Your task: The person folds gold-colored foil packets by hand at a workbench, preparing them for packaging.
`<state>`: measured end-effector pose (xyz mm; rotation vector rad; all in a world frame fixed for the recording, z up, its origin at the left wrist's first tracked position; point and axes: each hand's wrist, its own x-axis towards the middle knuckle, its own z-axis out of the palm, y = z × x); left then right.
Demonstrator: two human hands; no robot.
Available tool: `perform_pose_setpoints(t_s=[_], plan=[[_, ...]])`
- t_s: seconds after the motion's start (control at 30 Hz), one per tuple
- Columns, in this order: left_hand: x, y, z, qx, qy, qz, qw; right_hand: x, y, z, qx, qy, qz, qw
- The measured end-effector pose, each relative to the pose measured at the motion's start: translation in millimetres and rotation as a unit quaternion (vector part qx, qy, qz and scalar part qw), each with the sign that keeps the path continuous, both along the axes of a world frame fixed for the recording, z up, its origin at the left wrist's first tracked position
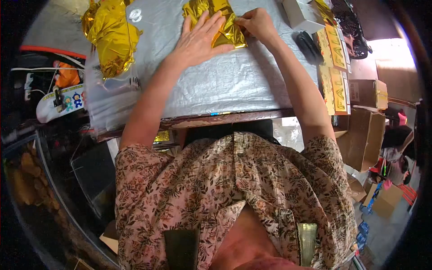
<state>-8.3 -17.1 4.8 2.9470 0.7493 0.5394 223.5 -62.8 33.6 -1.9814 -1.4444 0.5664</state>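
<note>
A flat, folded piece of shiny gold foil [230,38], which looks like a deflated foil balloon, lies at the far side of the silver-covered table. My left hand [201,38] rests on it, palm down with fingers spread. At the foil's right edge, my right hand [259,26] is closed in a pinch on it, with thumb and index finger together. A larger crumpled heap of gold foil [118,38] sits to the left, partly over clear plastic bags [108,101]. Between the heap and my left hand is a small white ring-shaped roll [135,15].
Along the table's right side are a white box [303,15], a black object [309,47] and printed packets [338,90] with gold lettering. Cardboard boxes [362,139] stand beyond them. A skateboard-like board [60,104] is at the left. The table's wooden front edge [198,122] is close to my body.
</note>
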Motion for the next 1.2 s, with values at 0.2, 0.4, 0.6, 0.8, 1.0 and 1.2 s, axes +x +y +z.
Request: perform_pose_setpoints(t_s=[0.2,0.4,0.6,0.8,1.0,1.2], plan=[[2,2,-7,-0.006,0.026,0.008,1.000,-1,-2,6,-0.036,0.062,-0.017,0.997],[2,0,-6,-0.006,0.037,0.010,0.999,5,13,-3,-0.024,-0.013,0.008,1.000],[2,-3,0,-0.032,0.018,0.010,0.999,-18,19,28,-0.138,-0.094,-0.001,0.986],[-31,37,9,-0.131,-0.130,-0.002,0.983,-12,24,-17,0.006,-0.224,-0.047,0.973],[-50,29,13,-0.102,-0.098,0.053,0.988,-53,-2,0,0.284,-0.270,0.087,0.916],[-46,23,-6,-0.003,0.012,0.043,0.999,-47,-6,-41,0.259,-0.405,0.071,0.874]])
